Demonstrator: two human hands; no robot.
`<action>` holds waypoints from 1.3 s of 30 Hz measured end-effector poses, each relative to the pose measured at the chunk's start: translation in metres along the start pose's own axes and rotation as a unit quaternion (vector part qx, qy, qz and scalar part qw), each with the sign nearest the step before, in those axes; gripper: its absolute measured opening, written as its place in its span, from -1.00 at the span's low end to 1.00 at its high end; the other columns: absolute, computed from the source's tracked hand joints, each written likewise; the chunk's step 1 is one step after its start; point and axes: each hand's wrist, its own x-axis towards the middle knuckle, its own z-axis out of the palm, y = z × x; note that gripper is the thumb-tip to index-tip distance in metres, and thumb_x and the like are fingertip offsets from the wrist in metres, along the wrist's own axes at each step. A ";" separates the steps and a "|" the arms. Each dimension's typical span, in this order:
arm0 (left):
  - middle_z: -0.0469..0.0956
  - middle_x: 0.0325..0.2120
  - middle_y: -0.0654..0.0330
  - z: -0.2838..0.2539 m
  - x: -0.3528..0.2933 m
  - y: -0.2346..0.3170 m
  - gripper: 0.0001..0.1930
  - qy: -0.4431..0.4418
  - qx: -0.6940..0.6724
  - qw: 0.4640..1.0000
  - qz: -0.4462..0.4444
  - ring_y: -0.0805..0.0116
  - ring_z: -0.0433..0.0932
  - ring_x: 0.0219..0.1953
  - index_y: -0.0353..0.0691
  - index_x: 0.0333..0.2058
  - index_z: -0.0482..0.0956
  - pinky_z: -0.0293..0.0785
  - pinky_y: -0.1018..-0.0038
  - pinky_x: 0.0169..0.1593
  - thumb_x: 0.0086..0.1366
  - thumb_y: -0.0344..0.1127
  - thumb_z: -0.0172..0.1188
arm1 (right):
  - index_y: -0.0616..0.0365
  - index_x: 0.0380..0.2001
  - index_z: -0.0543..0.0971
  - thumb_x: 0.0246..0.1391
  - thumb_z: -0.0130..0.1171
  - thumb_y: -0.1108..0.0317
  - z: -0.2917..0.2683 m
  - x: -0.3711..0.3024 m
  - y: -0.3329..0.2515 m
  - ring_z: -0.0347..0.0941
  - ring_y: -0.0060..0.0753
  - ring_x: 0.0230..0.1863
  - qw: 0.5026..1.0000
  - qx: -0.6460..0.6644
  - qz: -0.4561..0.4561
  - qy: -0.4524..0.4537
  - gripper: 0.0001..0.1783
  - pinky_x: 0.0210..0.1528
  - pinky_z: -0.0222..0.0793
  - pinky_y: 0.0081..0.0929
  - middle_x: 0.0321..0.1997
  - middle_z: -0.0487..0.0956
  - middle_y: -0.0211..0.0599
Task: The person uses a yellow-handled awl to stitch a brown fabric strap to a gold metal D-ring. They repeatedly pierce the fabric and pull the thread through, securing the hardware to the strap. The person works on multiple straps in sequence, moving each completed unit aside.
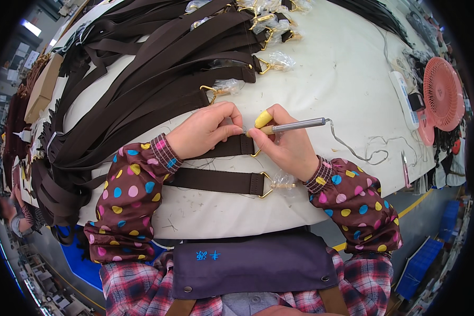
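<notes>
My right hand (284,142), with a yellow cover on one fingertip, is closed round a slim corded pen-shaped tool (300,125). A grey barrel and a cord show at the tool's right end; its left end lies between my fingers. Close beside it, my left hand (208,129) is closed in a pinch; whatever it holds is too small to make out. Under both hands lies the stitched end of a dark brown strap (234,147), its gold ring partly hidden. Nearer me, another brown strap (216,181) ends in a gold ring (267,185) with a plastic-wrapped clasp (284,185).
Many brown straps (137,79) are heaped across the left of the white table (332,79), with wrapped gold fittings (274,62) at their ends. On the right are a pink fan (442,94), a white power strip (404,100) and pink-handled snips (405,171). Blue crates (418,266) stand on the floor.
</notes>
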 end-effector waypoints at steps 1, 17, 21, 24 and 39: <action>0.40 -0.52 0.38 0.000 0.000 0.000 -0.92 0.000 0.000 1.000 0.001 0.67 0.38 -0.51 -0.18 -0.28 0.43 0.35 0.67 -0.55 0.35 -0.37 0.14 | 0.21 -0.30 0.36 0.15 0.22 0.44 0.000 0.000 0.000 0.27 -0.78 -0.46 1.000 0.001 0.000 0.001 -0.79 -0.44 0.23 -0.71 -0.45 0.39 -0.49; 0.41 -0.50 0.37 0.000 0.000 0.000 -0.90 0.024 0.012 1.000 -0.003 0.65 0.39 -0.49 -0.17 -0.26 0.43 0.37 0.66 -0.53 0.33 -0.35 0.17 | 0.22 -0.30 0.37 0.17 0.21 0.43 -0.002 0.000 -0.002 0.32 -0.74 -0.43 1.000 -0.004 0.013 -0.004 -0.80 -0.39 0.27 -0.66 -0.45 0.42 -0.47; 0.46 -0.38 0.22 -0.003 -0.014 0.013 -0.81 0.082 0.152 0.985 0.008 0.39 0.50 -0.41 -0.18 -0.27 0.45 0.45 0.48 -0.34 0.26 -0.27 0.25 | 0.24 -0.24 0.47 0.18 0.21 0.38 -0.012 0.000 -0.002 0.41 -0.51 -0.37 0.993 -0.086 -0.081 0.024 -0.81 -0.28 0.35 -0.55 -0.40 0.50 -0.34; 0.49 -0.32 0.17 -0.001 -0.028 0.002 -0.75 0.118 0.250 0.959 0.065 0.25 0.56 -0.36 -0.17 -0.28 0.46 0.48 0.39 -0.25 0.21 -0.19 0.30 | 0.24 -0.19 0.53 0.16 0.22 0.35 -0.023 -0.003 -0.001 0.46 -0.31 -0.32 0.977 -0.178 -0.116 0.027 -0.78 -0.22 0.39 -0.46 -0.34 0.55 -0.24; 0.48 -0.37 0.24 -0.005 -0.039 0.004 -0.79 0.258 0.409 0.874 0.043 0.20 0.53 -0.34 -0.14 -0.31 0.45 0.47 0.35 -0.31 0.20 -0.21 0.28 | 0.14 -0.27 0.47 -0.08 0.35 0.47 -0.031 -0.008 -0.009 0.47 -0.20 -0.27 0.961 -0.204 -0.183 -0.043 -0.70 -0.24 0.40 -0.37 -0.35 0.52 -0.28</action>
